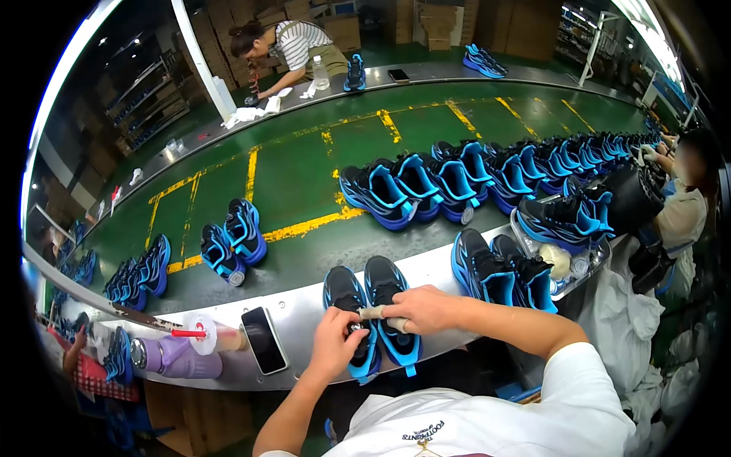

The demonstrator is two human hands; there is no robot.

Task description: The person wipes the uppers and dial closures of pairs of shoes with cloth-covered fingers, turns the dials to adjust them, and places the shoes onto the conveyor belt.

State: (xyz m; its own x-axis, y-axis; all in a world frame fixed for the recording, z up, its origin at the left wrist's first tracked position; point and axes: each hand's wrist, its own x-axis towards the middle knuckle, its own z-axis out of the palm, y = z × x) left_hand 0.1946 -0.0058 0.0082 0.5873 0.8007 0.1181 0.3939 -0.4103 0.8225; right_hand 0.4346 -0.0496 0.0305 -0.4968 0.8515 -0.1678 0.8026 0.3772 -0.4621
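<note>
A pair of black sneakers with blue trim stands on the metal ledge in front of me, toes pointing away: the left sneaker and the right sneaker. My left hand is closed at the lacing of the left sneaker, thumb and fingers gripping around its tongue. From the right, my right hand reaches over the right sneaker to the same lacing. Beige wraps cover some of its fingers, which are bent together. What lies between those fingertips is too small to make out.
A phone, a lidded cup and a purple bottle stand left. Another sneaker pair and a metal tray sit right. Rows of sneakers line the green belt. A co-worker bends over the far side.
</note>
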